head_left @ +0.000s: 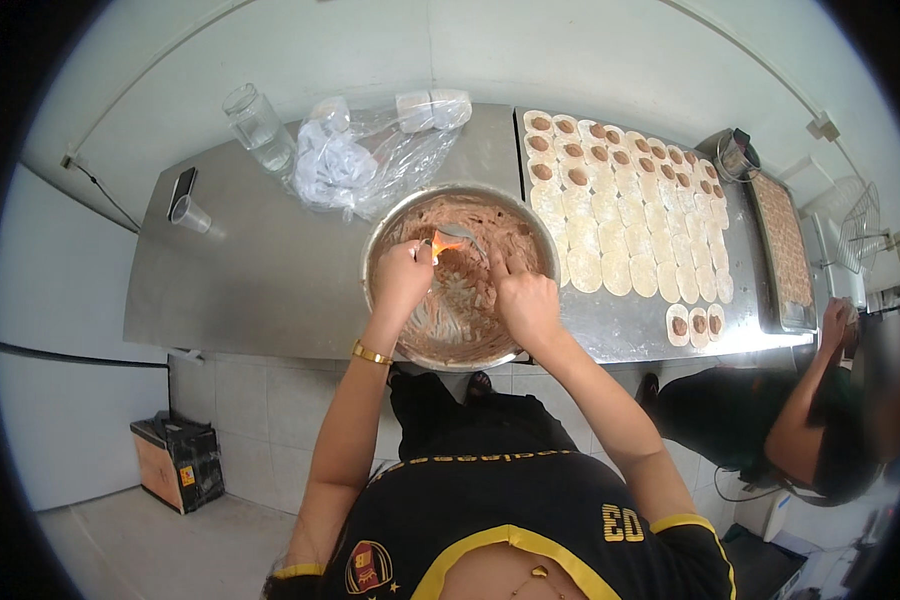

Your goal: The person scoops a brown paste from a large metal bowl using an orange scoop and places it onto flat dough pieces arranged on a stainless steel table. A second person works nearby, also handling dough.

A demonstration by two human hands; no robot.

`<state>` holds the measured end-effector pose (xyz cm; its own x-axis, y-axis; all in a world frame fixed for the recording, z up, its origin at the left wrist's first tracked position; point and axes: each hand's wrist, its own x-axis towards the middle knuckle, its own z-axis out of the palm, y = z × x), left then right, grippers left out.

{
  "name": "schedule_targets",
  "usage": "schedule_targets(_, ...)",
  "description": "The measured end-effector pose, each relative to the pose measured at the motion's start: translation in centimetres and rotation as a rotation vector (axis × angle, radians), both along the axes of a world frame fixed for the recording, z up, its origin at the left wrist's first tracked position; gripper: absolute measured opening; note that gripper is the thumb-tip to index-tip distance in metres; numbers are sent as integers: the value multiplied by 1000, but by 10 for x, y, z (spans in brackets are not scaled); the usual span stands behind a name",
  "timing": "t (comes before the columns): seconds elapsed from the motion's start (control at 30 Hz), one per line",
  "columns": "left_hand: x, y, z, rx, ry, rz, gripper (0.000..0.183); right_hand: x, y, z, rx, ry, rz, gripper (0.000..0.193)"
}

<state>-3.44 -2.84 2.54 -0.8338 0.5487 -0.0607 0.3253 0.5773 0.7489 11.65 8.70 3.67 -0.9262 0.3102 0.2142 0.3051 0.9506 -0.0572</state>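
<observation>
A wide metal mixing bowl (372, 232) stands at the table's front edge, its inside smeared with brownish-pink filling (450, 317). Over the bowl's left side, my left hand (407, 275) is closed around a utensil with an orange part and a grey curved end (454, 240); its exact kind is unclear. My right hand (526, 300) reaches over the right side, index finger stretched toward the utensil's grey end and the filling. Whether that fingertip touches the utensil cannot be made out. Nothing shows in my right hand.
Rows of flat pale dough wrappers (610, 235) cover the table's right part, several topped with filling. Beyond are a tray of small pieces (782, 250) and a metal container (735, 160). Plastic bags (340, 160), a glass jar (260, 130) and a cup (190, 215) stand left. A co-worker (820, 400) is at right.
</observation>
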Motion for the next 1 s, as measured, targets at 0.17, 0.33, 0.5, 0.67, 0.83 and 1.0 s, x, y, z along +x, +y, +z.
schedule_targets(0.17, -1, 1, 9, 104, -256, 42, 31, 5, -17, -5, 150, 27, 36, 50)
schedule_targets(0.33, 0, -10, 8, 296, -445, 75, 27, 5, -17, -12, 108, 11, 29, 44)
schedule_targets(0.5, 9, -22, 10, 405, -478, 19, 26, -3, 6, -19, -208, 48, -97, 40)
schedule_targets(0.67, 11, -26, -1, 209, 143, -251, 22, -12, 26, -13, -475, 97, -115, 13)
schedule_targets(0.83, 20, -13, 6, 130, 422, -310, 14, -11, -5, 8, -408, -31, -116, 20)
schedule_targets(1.0, 14, 2, 4, 70, 313, -125, 16, 3, -28, -2, 33, 24, -43, 42)
